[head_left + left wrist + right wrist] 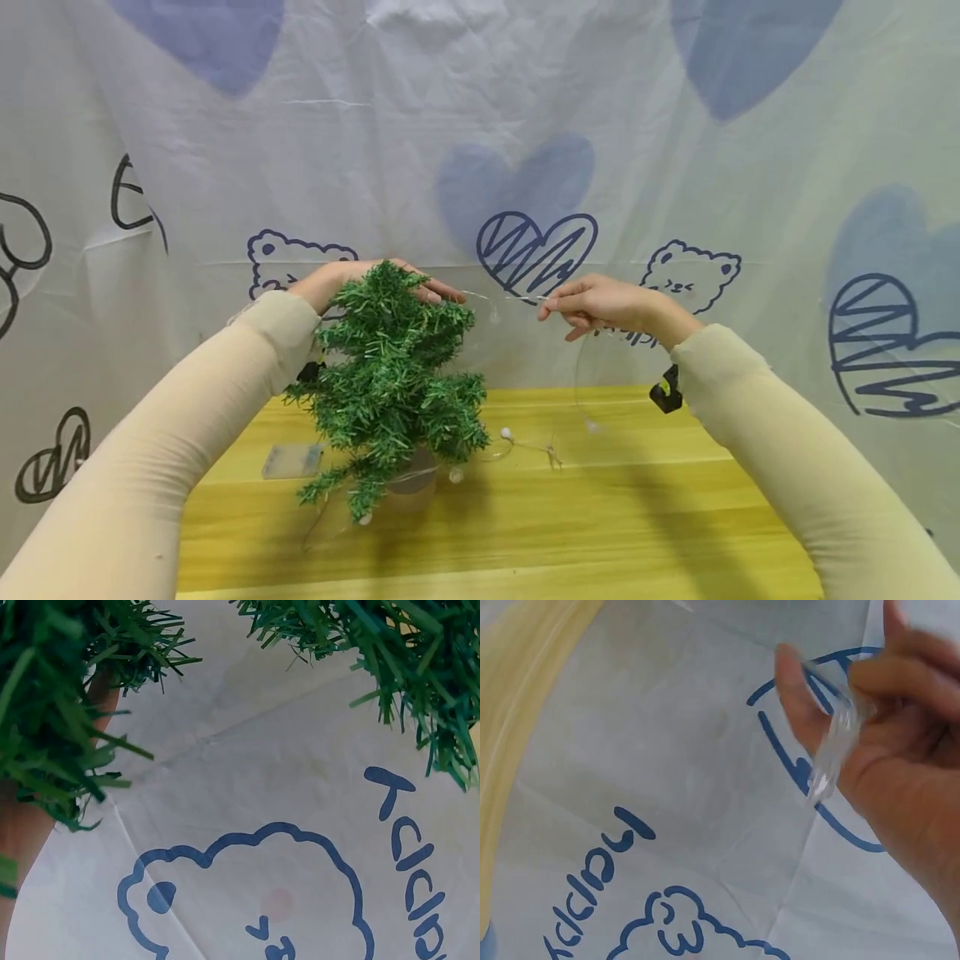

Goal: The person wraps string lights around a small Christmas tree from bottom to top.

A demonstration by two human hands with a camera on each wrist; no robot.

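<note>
A small artificial Christmas tree [390, 367] stands in a pot [412, 492] on the table. My left hand [348, 272] reaches behind the treetop, its fingers extended to the right and partly hidden by branches. From those fingertips runs a thin string-light wire [528, 297], which my right hand [600, 302] pinches between thumb and fingers, to the right of the tree. More of the wire hangs below the right hand, with a small clear bulb [592, 427] low on it. In the right wrist view, a blurred clear strand [832, 754] crosses the right hand [907, 742].
On the yellow wood-grain table [540, 533], a clear flat box [291, 461] lies left of the pot. Another stretch of string lights with a bulb [506, 433] lies right of the tree; a further bulb [456, 475] is beside the pot. A printed white curtain [420, 183] hangs behind.
</note>
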